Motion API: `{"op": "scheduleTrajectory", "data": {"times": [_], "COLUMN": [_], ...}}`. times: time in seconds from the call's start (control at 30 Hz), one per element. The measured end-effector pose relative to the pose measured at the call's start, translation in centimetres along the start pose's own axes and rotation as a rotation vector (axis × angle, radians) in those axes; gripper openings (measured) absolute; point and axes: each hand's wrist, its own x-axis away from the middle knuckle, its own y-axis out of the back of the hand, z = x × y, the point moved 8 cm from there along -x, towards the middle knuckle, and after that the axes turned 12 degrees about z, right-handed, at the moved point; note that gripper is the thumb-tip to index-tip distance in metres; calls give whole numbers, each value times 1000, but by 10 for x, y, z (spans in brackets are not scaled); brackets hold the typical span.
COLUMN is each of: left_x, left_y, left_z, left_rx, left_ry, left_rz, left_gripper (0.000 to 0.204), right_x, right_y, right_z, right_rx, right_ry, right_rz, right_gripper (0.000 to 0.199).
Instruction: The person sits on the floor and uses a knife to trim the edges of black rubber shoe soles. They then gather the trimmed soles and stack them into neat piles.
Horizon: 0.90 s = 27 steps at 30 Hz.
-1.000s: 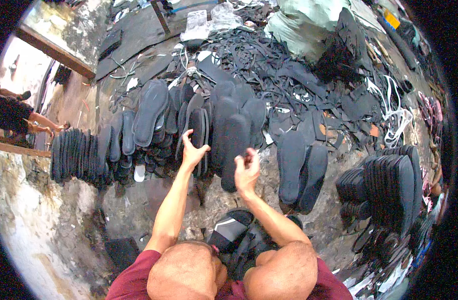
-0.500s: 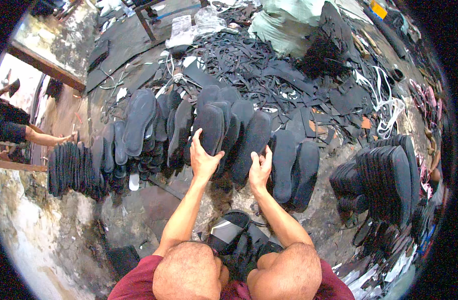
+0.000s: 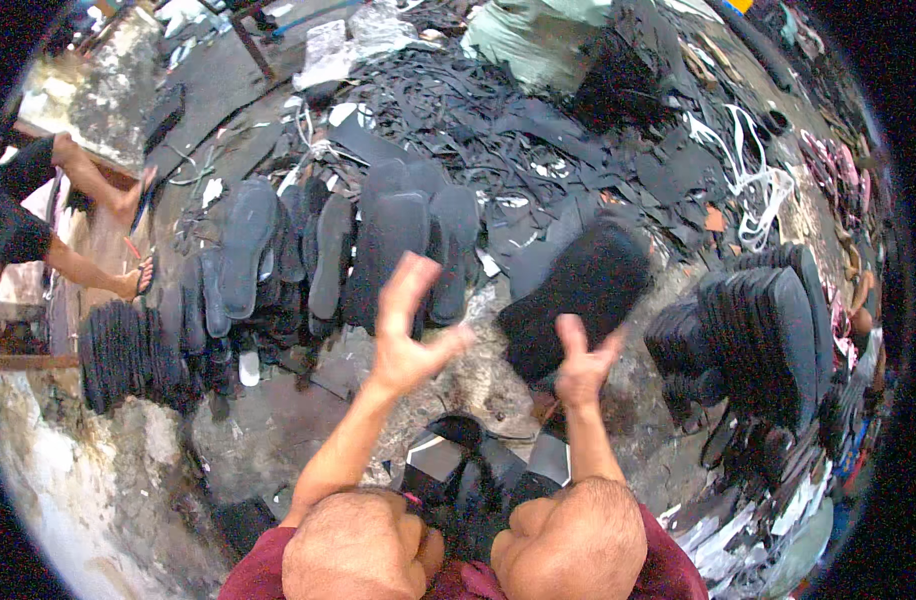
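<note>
My left hand [image 3: 406, 335] is in the air with thumb and fingers spread, holding nothing. It is just in front of a stack of upright black shoe soles [image 3: 393, 235], and I cannot tell whether it touches them. To the right, my right hand [image 3: 586, 368] is blurred, its thumb and fingers apart. It lies over the lower edge of a black sole bundle [image 3: 578, 290] that leans to the right. Whether the palm presses on the bundle is unclear. More dark soles [image 3: 250, 245] stand in a row to the left.
Rows of stacked soles stand at the left [image 3: 128, 350] and right [image 3: 768, 335]. Black offcuts [image 3: 478, 110] cover the floor beyond, near a pale green sack [image 3: 538, 45]. White straps [image 3: 748, 190] lie at the right. Another person's sandalled foot [image 3: 143, 275] is at the far left.
My left hand has come off the middle soles and opened. My right hand has moved right; the soles there now lean rightward in a bundle. The other person's legs show more.
</note>
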Motion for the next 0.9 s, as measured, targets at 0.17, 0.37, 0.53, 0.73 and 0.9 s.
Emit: {"op": "scheduleTrajectory", "data": {"times": [0.17,0.37,0.53,0.73,0.9], "left_x": [-14,4,-5,-8,-19], "left_y": [17,28,-19,-118,-179], "left_z": [111,107,43,21,24], "left_rx": [-206,-228,143,389,818], "left_ry": [337,450,312,395,423], "left_rz": [-226,-369,-393,-160,-81], "left_gripper": [114,99,94,102,92], "right_x": [-28,-18,-23,-31,-28], "right_y": [93,66,83,121,125], "right_z": [3,79,23,-26,-66], "right_rx": [868,808,1480,144,93], "right_ry": [318,145,-133,-505,-511], "right_rz": [-17,12,126,169,225], "right_gripper": [85,79,97,64,52]}}
